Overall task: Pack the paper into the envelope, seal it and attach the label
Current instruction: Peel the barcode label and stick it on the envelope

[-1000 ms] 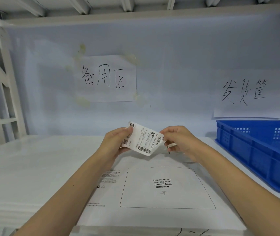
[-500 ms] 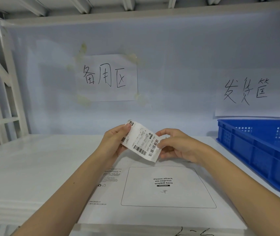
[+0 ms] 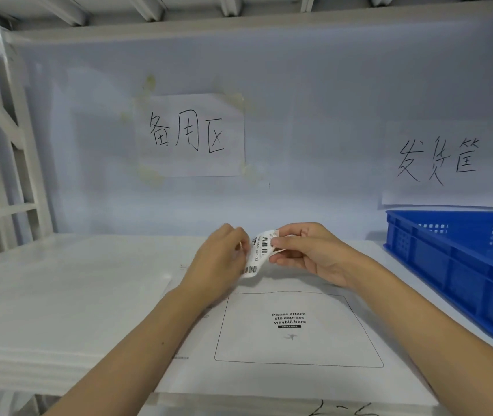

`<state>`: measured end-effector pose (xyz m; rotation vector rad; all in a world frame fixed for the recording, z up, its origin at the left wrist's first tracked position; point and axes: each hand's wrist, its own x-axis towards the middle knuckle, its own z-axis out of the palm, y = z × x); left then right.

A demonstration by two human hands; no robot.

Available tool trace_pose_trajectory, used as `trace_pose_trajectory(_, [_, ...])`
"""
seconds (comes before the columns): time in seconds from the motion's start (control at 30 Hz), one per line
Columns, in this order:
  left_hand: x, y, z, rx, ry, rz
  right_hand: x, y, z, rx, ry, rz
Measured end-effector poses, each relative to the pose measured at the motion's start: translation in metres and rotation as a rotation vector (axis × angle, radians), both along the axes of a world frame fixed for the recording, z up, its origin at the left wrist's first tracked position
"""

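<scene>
A: Where does the label (image 3: 256, 253) sit relative to your hands?

B: Between them, at frame centre, held clear above the envelope (image 3: 284, 334). Your left hand (image 3: 220, 259) pinches its left edge, fingers curled round it; your right hand (image 3: 308, 250) pinches the upper right end, where a strip seems to be lifting off, probably the backing.

A: And its long axis?

B: Roughly vertical in the frame, slightly bowed, barcode side facing you.

A: Which way is the target?

B: Down the frame, towards you. The outlined waybill box (image 3: 298, 330) lies on the envelope just below both hands, long axis left to right, so by my reading the label must turn about a quarter turn before it goes down. Both hands are about equally near; the box sits a little toward your right hand.

A: Counts?

B: One label, one envelope, one waybill box, one blue crate (image 3: 461, 271) at right of frame on the table (image 3: 68, 283), two wall signs (image 3: 191, 135). No loose paper shows; whether the envelope is sealed cannot be told.
</scene>
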<state>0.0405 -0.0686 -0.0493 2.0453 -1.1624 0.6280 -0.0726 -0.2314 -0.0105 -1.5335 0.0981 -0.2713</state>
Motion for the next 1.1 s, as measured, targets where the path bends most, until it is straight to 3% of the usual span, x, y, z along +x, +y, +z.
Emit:
trace_pose_trajectory(0.13, [-0.016,0.001,0.003,-0.061,0.218,-0.203,-0.001,0.003,0.000,0.011,-0.017,0.023])
trace_pose_trajectory(0.33, [-0.029,0.005,0.010,-0.212,0.425,-0.342,-0.001,0.004,0.001,0.049,-0.035,0.027])
trace_pose_trajectory(0.57, [-0.023,0.002,0.008,-0.210,0.536,-0.400,0.000,0.005,0.000,0.087,-0.055,0.050])
trace_pose_trajectory(0.93, [-0.015,0.004,0.014,-0.168,0.554,-0.485,0.001,0.003,-0.002,0.039,-0.058,0.089])
trace_pose_trajectory(1.1, [-0.012,0.005,0.015,-0.253,0.671,-0.505,-0.002,0.001,0.000,-0.010,-0.063,0.082])
